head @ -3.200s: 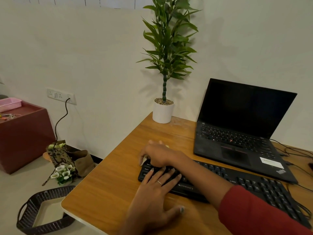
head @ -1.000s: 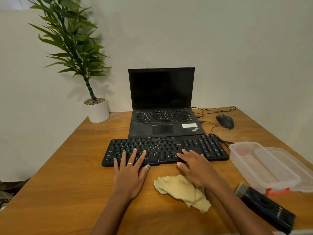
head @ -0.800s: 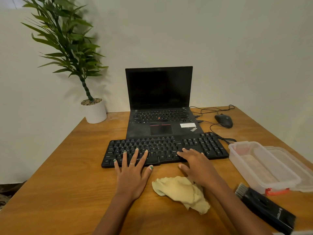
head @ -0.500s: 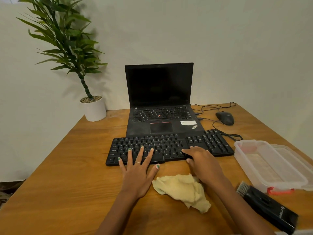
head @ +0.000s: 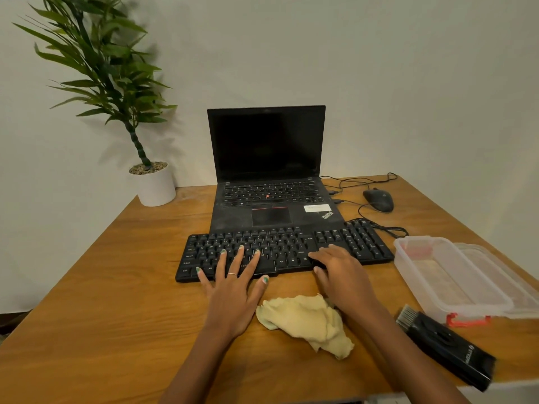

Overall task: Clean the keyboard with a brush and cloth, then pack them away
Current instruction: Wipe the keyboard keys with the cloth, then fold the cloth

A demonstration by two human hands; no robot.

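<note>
A black external keyboard lies across the wooden desk, just in front of the laptop. My left hand lies flat with spread, straight fingers on its left keys. My right hand rests with fingertips on the keyboard's front edge, right of the middle. A crumpled yellow cloth lies on the desk between my wrists, held by neither hand. A black brush with grey bristles lies at the right near the desk's front edge.
An open black laptop stands behind the keyboard. A clear plastic box with its lid beside it sits at the right. A black mouse and cables lie at the back right. A potted plant stands at the back left.
The view swung from the desk's left side to face it. The cloth left my right hand and lies on the desk. In the last second both hands barely moved on the keyboard.
</note>
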